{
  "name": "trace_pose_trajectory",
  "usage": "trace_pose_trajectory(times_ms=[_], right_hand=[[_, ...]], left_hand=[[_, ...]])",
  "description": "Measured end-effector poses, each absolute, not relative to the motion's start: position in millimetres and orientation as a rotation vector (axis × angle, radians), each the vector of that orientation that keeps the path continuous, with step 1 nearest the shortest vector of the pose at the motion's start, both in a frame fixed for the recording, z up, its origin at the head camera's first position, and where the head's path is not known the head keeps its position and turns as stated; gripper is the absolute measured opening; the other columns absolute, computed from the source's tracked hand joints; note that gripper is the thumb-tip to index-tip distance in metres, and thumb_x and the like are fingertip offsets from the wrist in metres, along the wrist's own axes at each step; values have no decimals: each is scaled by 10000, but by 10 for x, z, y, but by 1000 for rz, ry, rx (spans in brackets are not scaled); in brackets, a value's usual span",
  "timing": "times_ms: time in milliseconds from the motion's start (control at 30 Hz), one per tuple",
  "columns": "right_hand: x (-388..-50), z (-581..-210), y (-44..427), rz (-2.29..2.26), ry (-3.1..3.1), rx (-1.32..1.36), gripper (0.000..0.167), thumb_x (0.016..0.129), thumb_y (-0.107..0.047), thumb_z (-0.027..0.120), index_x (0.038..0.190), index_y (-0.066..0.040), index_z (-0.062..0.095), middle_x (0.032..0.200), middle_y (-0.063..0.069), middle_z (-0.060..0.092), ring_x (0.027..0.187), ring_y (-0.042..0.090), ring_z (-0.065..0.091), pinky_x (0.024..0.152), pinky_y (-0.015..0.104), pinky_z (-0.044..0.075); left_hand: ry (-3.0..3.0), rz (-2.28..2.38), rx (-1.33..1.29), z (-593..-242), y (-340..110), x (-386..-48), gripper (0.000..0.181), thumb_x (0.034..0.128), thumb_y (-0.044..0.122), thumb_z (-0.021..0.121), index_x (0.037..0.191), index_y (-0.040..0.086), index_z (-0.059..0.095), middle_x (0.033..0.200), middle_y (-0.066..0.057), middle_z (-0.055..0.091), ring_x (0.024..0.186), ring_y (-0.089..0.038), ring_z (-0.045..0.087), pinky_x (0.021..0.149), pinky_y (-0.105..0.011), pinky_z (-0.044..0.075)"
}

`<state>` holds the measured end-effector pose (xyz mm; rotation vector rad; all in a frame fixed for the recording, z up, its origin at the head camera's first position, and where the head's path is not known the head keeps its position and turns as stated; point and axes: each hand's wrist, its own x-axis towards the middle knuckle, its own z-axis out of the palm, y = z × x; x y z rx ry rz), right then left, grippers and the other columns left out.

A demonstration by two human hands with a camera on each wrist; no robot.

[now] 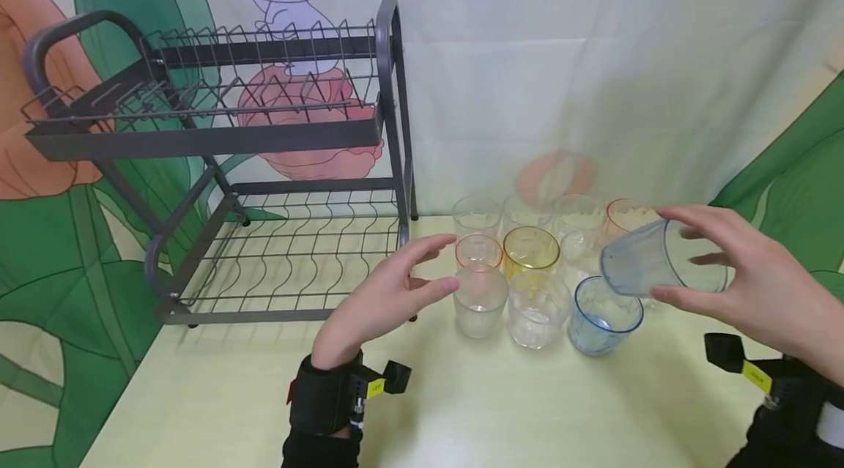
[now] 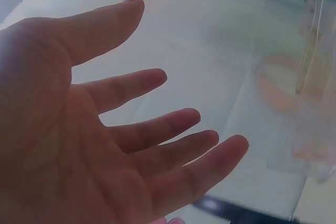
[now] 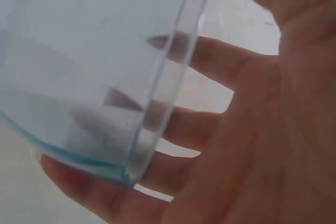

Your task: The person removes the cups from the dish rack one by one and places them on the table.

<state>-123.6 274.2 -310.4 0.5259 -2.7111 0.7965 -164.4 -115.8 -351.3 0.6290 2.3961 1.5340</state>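
Note:
A pale blue-tinted clear cup [image 1: 636,259] lies tilted on its side in the air, gripped between the thumb and fingers of my right hand [image 1: 758,270]. Seen from the right wrist, the cup [image 3: 89,66] has one end towards the palm, and fingers show through its wall. Just beneath it stands a blue-rimmed cup [image 1: 596,336]. My left hand [image 1: 389,292], empty with fingers spread apart, is beside the left end of the cup group, nearest a clear cup [image 1: 480,310]. In the left wrist view, the palm and fingers of the left hand [image 2: 126,140] hold nothing.
Several cups stand close together in rows, including a yellow-rimmed one [image 1: 531,248] and a red-rimmed one [image 1: 478,252]. A dark two-tier wire dish rack [image 1: 204,135] occupies the left. Behind the pale table [image 1: 501,409] hangs a printed curtain [image 1: 626,72].

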Motion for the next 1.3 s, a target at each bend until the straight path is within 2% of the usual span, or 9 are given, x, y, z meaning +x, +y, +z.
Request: trace_pose_trajectory(times_ms=[67,133,200,300,467,633,867,1300], right_hand=[[-1240,-3137,2844,785,-2766,430,843,733,-254,884,1453,-184,452,1368,113,452,1102,297,519,758,41,414],[-1250,-3181,2937,758,-2809,367,852,739,-304,877,1458,-164,443,1369,176,435,1081,373,522,757,159,500],[-1256,-3230,3025,731,-2852,329,864,745,-337,869,1464,-140,432,1364,218,424,1063,412,525,756,333,549],[-1283,-3307,3124,667,-2972,275,909,767,-431,831,1483,-92,385,1359,289,391,1080,459,507,734,545,527],[-1373,-3454,3227,526,-3176,236,976,777,-554,771,1466,-10,343,1361,357,348,1074,508,487,748,596,483],[-1427,-3656,3268,508,-3272,287,947,766,-497,795,1430,25,367,1326,404,359,1144,544,419,813,650,440],[-1471,-3858,3227,509,-3265,338,910,739,-434,827,1388,39,398,1288,414,377,1108,539,473,819,622,462],[-1551,-3958,3058,529,-3270,366,901,731,-372,852,1392,37,397,1311,430,309,1031,543,534,739,618,511]], left_hand=[[2420,1516,589,-3506,-1249,-1631,591,922,400,682,1455,322,438,1458,81,412,1183,-188,568,849,-369,531],[2446,1494,572,-3504,-1331,-1619,609,913,395,695,1457,316,433,1453,88,418,1226,-174,526,909,-354,510],[2462,1478,560,-3501,-1407,-1604,630,907,386,706,1465,301,428,1456,72,424,1234,-194,516,925,-357,503],[2461,1460,541,-3497,-1501,-1591,659,902,361,719,1480,283,412,1465,37,418,1222,-245,532,925,-366,504],[2491,1435,489,-3514,-1585,-1604,682,889,308,743,1483,281,409,1492,25,394,1228,-308,529,920,-377,510],[2523,1395,529,-3554,-1547,-1628,697,885,302,749,1490,258,406,1510,13,376,1154,-320,568,900,-388,514],[2604,1314,531,-3567,-1505,-1628,699,880,305,753,1488,251,413,1498,18,385,1062,-299,600,854,-372,521],[2631,1284,557,-3550,-1485,-1627,690,877,329,754,1479,257,426,1513,-8,365,1056,-297,597,857,-375,515]])
